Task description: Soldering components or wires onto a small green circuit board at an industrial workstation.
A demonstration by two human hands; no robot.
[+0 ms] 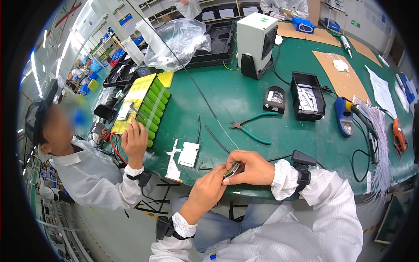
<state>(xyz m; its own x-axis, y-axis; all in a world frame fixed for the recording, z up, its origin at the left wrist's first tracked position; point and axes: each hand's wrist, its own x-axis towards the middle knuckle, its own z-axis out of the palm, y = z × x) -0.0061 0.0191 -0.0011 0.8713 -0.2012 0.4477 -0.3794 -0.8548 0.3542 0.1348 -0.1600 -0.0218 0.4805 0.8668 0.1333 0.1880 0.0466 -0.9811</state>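
Just over the table's near edge, my left hand [205, 192] and my right hand [254, 168] meet, both closed on a small flat part [231, 171] that looks like a little circuit board with a pale metallic edge. The fingertips of both hands pinch it and hide much of it. Left of my hands lies a white rectangular piece [188, 154] on the green table [227, 98]. A black wire [217, 138] rests just beyond my fingers. Farther off are green-handled cutting pliers [254, 126], their jaws pointing left.
A co-worker's hand [134, 142] is at a battery pack of green cells [152, 109] on the left. Beyond the pliers stand a small tray of metal bits [275, 99], a black bin [308, 96] and a white fan unit [256, 41]. Right: soldering-iron stand [345, 117], white wires [380, 153].
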